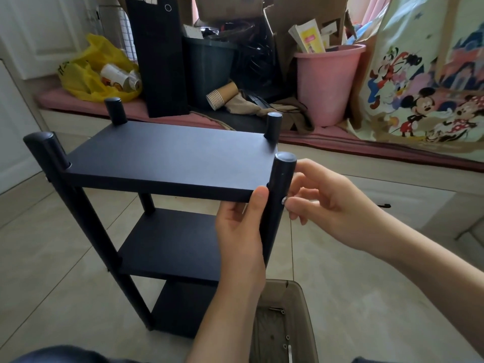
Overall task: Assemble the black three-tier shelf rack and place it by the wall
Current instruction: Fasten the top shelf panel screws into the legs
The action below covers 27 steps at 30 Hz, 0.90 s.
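Steadying the rack (167, 158) on the tiled floor (366, 297), we keep our left hand (241, 231) at its near right corner. The thumb presses on the front edge of the top shelf (157, 184) and the rest of the hand wraps toward the post (284, 169). We judge this grip is there to stop shelf and post shifting against each other while the joint is fastened.

Our right hand (327, 205) pinches a small silver screw (283, 200) between thumb and fingertips and holds it against the outer side of that post, level with the top shelf. That looks like the hole where it has to start. We cannot tell how far in it sits.

A brownish plastic box (301, 297) stands just beside us, below the hands. It is probably kept close so spare fasteners are within reach.

The rack stands upright in open floor, well apart from the clutter along the far wall, so moving it there is not yet done.

Counting: three shelves, four posts, one screw in hand. The box holds a few loose screws, at least three, but they are too small to count with confidence. One pink bucket (327, 82) and one yellow bag (86, 72) sit at the back.
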{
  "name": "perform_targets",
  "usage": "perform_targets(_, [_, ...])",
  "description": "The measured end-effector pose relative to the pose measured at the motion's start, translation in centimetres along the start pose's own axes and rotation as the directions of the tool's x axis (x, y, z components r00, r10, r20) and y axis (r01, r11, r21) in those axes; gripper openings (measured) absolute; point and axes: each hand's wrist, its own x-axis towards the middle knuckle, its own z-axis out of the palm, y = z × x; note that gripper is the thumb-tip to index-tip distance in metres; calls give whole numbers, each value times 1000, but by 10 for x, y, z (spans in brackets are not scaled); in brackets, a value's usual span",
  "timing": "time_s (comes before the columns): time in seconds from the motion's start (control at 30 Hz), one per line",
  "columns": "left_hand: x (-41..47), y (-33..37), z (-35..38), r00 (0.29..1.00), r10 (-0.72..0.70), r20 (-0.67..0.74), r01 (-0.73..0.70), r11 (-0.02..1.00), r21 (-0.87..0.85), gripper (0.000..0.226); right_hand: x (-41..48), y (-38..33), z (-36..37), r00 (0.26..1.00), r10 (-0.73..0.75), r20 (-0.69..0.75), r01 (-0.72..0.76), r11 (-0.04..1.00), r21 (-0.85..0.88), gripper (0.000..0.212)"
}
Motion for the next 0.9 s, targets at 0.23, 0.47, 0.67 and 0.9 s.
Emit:
perform_targets(0.23, [-4, 1, -5, 985, 104, 141, -108, 994, 23, 44, 2, -1, -3, 998, 47, -31, -46, 999, 15, 31])
perform_targets(0.47, [-17, -3, 7, 987, 161, -21, -160, 986, 42, 62, -1, 0, -15, 997, 67, -30, -64, 992, 105, 18])
perform_targets(0.67, [-24, -11, 11, 961, 253, -113, -243, 965, 96, 50, -17, 27, -24, 972, 232, 44, -236, 959, 156, 10])
perform_targets(0.9, [-23, -15, 12, 953, 264, -146, -253, 963, 91, 41, -43, 115, 6, 805, 539, 248, -543, 838, -57, 8])
